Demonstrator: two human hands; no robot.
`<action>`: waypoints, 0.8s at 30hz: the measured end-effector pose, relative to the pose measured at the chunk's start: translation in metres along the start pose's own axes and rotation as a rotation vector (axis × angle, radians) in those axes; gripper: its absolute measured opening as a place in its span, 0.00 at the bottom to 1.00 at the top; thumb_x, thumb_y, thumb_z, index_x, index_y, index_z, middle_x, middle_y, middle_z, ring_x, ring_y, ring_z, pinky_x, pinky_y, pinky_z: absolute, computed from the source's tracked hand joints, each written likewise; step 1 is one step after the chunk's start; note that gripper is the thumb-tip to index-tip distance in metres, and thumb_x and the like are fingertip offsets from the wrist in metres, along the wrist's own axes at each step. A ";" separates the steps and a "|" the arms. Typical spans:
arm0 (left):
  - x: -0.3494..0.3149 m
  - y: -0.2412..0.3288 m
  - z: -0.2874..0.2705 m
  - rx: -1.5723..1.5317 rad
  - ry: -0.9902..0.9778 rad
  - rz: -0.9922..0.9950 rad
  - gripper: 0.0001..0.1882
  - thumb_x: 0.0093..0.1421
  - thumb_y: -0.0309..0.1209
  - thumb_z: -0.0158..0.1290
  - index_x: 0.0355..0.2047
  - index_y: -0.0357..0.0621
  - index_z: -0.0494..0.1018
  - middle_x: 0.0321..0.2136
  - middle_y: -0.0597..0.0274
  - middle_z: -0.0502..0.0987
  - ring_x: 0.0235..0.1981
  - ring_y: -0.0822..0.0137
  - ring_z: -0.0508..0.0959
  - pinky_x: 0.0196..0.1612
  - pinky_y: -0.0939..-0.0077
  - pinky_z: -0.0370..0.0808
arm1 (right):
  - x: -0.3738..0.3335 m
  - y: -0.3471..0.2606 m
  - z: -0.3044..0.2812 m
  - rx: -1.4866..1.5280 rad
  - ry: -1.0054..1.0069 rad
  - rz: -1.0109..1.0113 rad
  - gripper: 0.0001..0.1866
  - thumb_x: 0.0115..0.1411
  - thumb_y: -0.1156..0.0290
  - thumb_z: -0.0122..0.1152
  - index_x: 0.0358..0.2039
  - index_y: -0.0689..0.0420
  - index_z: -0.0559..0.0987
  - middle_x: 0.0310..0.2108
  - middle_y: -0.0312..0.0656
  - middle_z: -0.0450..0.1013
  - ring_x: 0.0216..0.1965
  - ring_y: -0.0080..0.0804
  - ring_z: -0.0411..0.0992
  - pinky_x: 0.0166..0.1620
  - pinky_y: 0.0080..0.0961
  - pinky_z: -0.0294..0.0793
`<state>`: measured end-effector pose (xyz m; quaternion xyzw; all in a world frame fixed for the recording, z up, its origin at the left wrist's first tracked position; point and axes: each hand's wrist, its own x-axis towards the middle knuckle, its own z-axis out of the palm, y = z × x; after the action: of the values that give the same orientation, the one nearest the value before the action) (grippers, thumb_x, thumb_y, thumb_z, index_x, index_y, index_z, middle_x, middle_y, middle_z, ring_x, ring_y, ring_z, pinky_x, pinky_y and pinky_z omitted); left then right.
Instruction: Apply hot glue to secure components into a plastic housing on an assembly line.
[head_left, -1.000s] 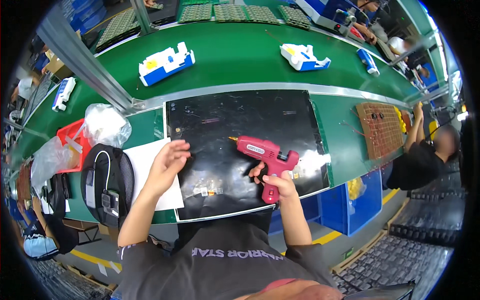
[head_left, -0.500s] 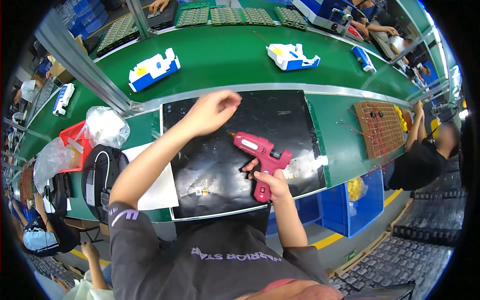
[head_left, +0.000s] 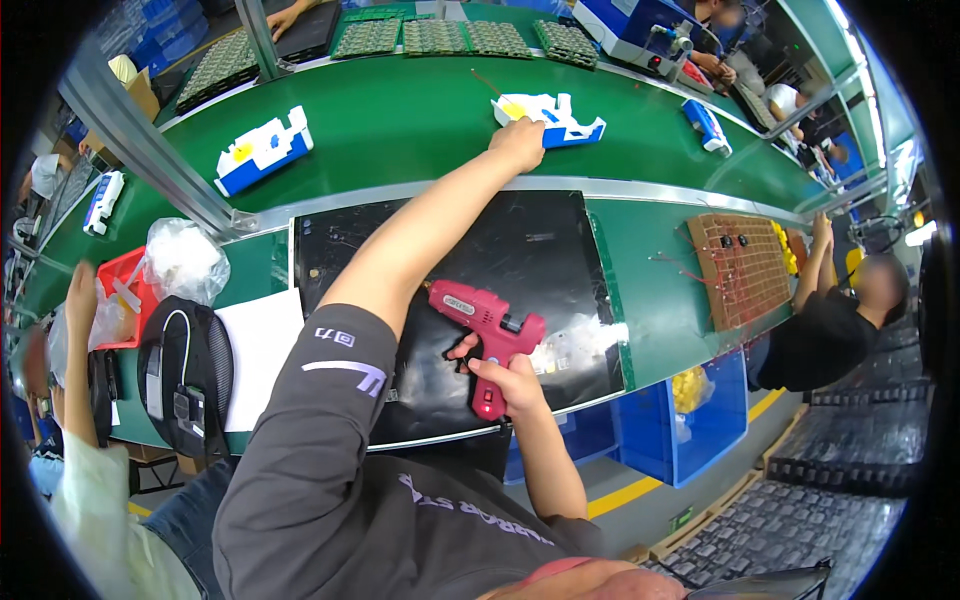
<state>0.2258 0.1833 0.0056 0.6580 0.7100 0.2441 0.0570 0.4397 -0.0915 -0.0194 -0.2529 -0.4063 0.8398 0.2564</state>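
Note:
My left arm reaches across the bench, and my left hand (head_left: 518,146) is at the near left edge of a white and blue plastic housing (head_left: 578,131) on the green belt. The fingers are curled in against the housing; their tips are partly hidden. Yellow material and a thin wire show at the housing's left end. In my right hand (head_left: 515,384) is a red hot glue gun (head_left: 482,318), gripped by its handle above a black mat (head_left: 540,250). Its nozzle points to the upper left.
Another white and blue housing (head_left: 265,155) sits farther left on the belt (head_left: 400,130). A black backpack (head_left: 185,370) and a red bin (head_left: 128,290) stand at left. A brown wired board (head_left: 742,270) lies at right, above blue bins (head_left: 680,430). Co-workers are on both sides.
My left hand has gone from above the black mat out to the housing on the belt and closed on its edge. The glue gun stays in my right hand. A co-worker's arm rises at left.

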 end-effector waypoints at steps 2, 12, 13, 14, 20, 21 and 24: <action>0.003 0.001 0.001 0.016 -0.025 -0.037 0.23 0.53 0.34 0.57 0.49 0.43 0.71 0.44 0.48 0.75 0.46 0.51 0.75 0.49 0.60 0.72 | 0.000 0.000 -0.001 -0.007 0.003 -0.005 0.18 0.51 0.81 0.58 0.45 0.60 0.71 0.39 0.46 0.75 0.39 0.29 0.72 0.42 0.27 0.72; -0.075 -0.028 -0.082 -0.073 0.033 0.039 0.18 0.49 0.37 0.62 0.40 0.43 0.78 0.36 0.49 0.79 0.39 0.51 0.78 0.46 0.64 0.74 | -0.002 0.001 -0.002 -0.012 -0.022 -0.029 0.18 0.51 0.82 0.59 0.45 0.60 0.72 0.39 0.44 0.74 0.41 0.29 0.72 0.44 0.25 0.71; -0.090 -0.027 -0.095 -0.117 0.028 0.031 0.18 0.49 0.37 0.62 0.40 0.43 0.78 0.36 0.48 0.79 0.39 0.51 0.78 0.45 0.64 0.74 | -0.002 0.001 -0.002 0.001 -0.024 -0.044 0.17 0.51 0.83 0.58 0.43 0.61 0.72 0.39 0.45 0.75 0.40 0.30 0.72 0.43 0.25 0.72; -0.105 -0.031 -0.108 -0.157 0.032 0.020 0.19 0.49 0.37 0.62 0.40 0.42 0.78 0.35 0.48 0.79 0.38 0.52 0.79 0.44 0.64 0.74 | -0.001 0.000 0.001 0.009 -0.028 -0.080 0.17 0.50 0.83 0.58 0.42 0.61 0.72 0.38 0.45 0.75 0.40 0.30 0.73 0.43 0.25 0.72; -0.198 -0.045 -0.160 -0.201 0.091 -0.060 0.21 0.48 0.36 0.63 0.40 0.37 0.77 0.34 0.42 0.78 0.38 0.50 0.79 0.44 0.64 0.74 | -0.005 -0.001 0.002 0.051 -0.125 -0.207 0.18 0.48 0.78 0.60 0.42 0.61 0.71 0.35 0.45 0.73 0.44 0.44 0.71 0.41 0.31 0.71; -0.213 -0.048 -0.164 -0.218 0.091 -0.043 0.20 0.49 0.34 0.62 0.40 0.37 0.77 0.34 0.42 0.78 0.38 0.49 0.79 0.45 0.63 0.74 | -0.007 -0.002 0.002 0.084 -0.151 -0.209 0.20 0.46 0.78 0.61 0.42 0.60 0.71 0.35 0.45 0.73 0.43 0.44 0.70 0.41 0.31 0.71; -0.260 -0.048 -0.173 -0.207 0.154 -0.091 0.18 0.50 0.33 0.61 0.39 0.35 0.77 0.34 0.41 0.77 0.38 0.48 0.78 0.44 0.63 0.74 | -0.009 0.000 0.004 0.142 -0.186 -0.226 0.21 0.44 0.74 0.62 0.41 0.60 0.71 0.33 0.44 0.71 0.42 0.43 0.69 0.39 0.31 0.69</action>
<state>0.1456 -0.1145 0.0746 0.5949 0.7125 0.3631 0.0809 0.4438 -0.0992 -0.0151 -0.1081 -0.3938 0.8518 0.3280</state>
